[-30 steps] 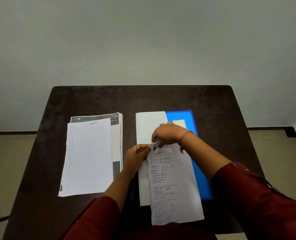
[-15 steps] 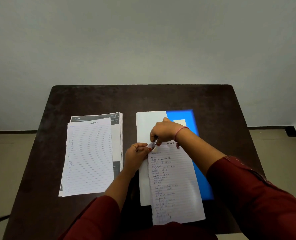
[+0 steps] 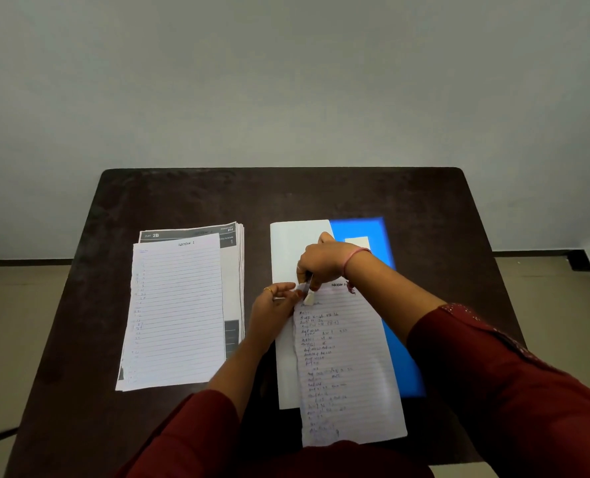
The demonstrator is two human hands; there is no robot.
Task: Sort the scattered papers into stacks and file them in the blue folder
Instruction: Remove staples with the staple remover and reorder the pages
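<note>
I am sitting in a plain study or office room. My worktop [image 3: 183, 198] is a dark brown wooden desk with rounded far corners, pushed against a bare pale wall [image 3: 286, 81] beyond my hands. Beige floor tiles [image 3: 17, 305] and a dark skirting strip [image 3: 21, 262] show off to either side. Paperwork covers the desk: a stack of printed and lined sheets [image 3: 179, 312] left of my hands and a blue folder [image 3: 366, 229] under them.

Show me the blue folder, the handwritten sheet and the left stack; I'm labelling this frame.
blue folder [image 3: 401, 360]: head view, bare right edge of cover.
handwritten sheet [image 3: 352, 367]: head view, middle of the lined page.
left stack [image 3: 178, 315]: head view, centre of top lined sheet.
</note>
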